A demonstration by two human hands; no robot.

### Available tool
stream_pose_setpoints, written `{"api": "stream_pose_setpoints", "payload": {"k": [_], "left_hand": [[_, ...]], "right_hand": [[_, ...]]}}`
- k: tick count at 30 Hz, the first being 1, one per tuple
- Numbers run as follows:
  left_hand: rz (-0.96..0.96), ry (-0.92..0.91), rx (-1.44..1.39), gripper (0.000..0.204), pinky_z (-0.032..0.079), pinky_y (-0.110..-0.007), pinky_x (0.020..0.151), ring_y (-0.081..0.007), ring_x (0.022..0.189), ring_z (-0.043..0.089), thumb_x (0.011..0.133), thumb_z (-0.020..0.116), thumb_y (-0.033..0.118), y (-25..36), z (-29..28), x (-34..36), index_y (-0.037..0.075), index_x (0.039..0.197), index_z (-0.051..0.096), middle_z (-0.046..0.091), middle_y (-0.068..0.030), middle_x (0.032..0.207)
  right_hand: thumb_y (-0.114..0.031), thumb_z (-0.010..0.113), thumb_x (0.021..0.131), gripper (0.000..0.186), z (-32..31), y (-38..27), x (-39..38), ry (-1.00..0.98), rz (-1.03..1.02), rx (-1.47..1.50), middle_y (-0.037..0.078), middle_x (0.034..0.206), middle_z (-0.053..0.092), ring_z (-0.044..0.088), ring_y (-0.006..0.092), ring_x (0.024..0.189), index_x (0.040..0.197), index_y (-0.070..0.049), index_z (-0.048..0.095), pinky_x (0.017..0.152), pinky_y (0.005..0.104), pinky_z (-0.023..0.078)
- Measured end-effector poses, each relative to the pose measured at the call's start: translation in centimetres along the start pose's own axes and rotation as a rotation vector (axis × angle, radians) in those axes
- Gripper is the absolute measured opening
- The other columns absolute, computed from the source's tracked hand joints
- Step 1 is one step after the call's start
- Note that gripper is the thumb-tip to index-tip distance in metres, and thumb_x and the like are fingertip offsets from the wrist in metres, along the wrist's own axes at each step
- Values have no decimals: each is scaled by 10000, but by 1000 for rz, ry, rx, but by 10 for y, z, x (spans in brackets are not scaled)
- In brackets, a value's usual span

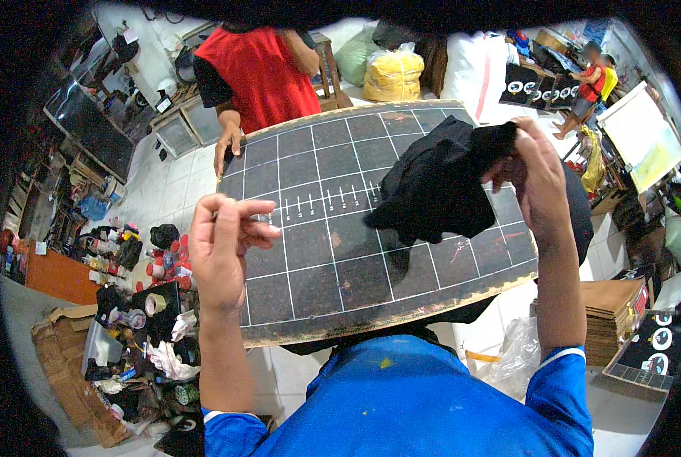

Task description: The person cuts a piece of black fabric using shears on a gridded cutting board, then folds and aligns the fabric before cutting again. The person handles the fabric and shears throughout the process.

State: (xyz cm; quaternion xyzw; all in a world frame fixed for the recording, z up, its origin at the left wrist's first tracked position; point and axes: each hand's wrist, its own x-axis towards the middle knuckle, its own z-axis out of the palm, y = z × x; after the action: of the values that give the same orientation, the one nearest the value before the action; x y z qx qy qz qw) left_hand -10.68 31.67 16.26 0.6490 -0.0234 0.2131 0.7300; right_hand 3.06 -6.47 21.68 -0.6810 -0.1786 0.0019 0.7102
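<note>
My right hand is raised over the right side of the board, its fingers closed on a bunched black cloth. The cloth hangs in loose folds to the left of that hand, and I cannot make out whether it is a garment. My left hand is over the left part of the board, fingers apart and half bent, holding nothing. Below both hands lies a dark board ruled with a white grid and a row of short tick marks. Its edge is worn and pale.
Across the board stands a person in a red and black shirt, one hand at its far left corner. Paint tubs and rags crowd the left floor. Stacked brown cardboard sits at right. Sacks stand behind.
</note>
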Motion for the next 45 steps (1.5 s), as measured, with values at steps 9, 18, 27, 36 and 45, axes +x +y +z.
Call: {"api": "stream_pose_setpoints", "payload": {"k": [9, 18, 27, 36, 45], "left_hand": [[86, -368, 238, 636, 544, -359, 1041, -223, 1339, 607, 991, 773, 128, -72, 108, 5, 93, 1557, 483, 649, -122, 1458], [0, -318, 537, 260, 541, -321, 851, -229, 967, 739, 867, 729, 21, -84, 20, -55, 14, 1125, 767, 784, -125, 1047], [-301, -302, 708, 462, 550, -361, 950, -281, 1087, 728, 800, 659, -51, -82, -13, -87, 11, 1252, 730, 757, -137, 1190], [-245, -294, 745, 537, 545, -404, 1016, -292, 1176, 710, 888, 800, 183, -78, 58, 3, 14, 1376, 651, 720, -152, 1283], [-43, -243, 1060, 257, 586, -486, 806, -398, 901, 751, 993, 693, 221, -182, 168, 72, 20, 1148, 736, 769, -203, 996]], "right_hand": [[-230, 541, 1136, 198, 52, 6, -11, -288, 1, -220, 77, 908, 707, 767, 212, 806, 1173, -38, 572, 664, 334, 590], [-219, 732, 991, 220, -1, 78, -23, -505, -90, -613, 199, 1011, 749, 749, 406, 928, 1128, -48, 716, 819, 483, 584], [-166, 732, 914, 217, -111, 210, 133, -277, -209, -1118, 179, 1157, 728, 660, 406, 1148, 1101, -60, 764, 1027, 500, 517], [-178, 792, 850, 309, -74, 240, 201, -631, -614, -1152, 82, 1288, 662, 595, 332, 1259, 1157, -146, 784, 1057, 479, 490], [-190, 702, 922, 219, -70, 189, 207, -625, -429, -949, 180, 1027, 721, 681, 414, 1041, 1074, -45, 638, 937, 535, 515]]}}
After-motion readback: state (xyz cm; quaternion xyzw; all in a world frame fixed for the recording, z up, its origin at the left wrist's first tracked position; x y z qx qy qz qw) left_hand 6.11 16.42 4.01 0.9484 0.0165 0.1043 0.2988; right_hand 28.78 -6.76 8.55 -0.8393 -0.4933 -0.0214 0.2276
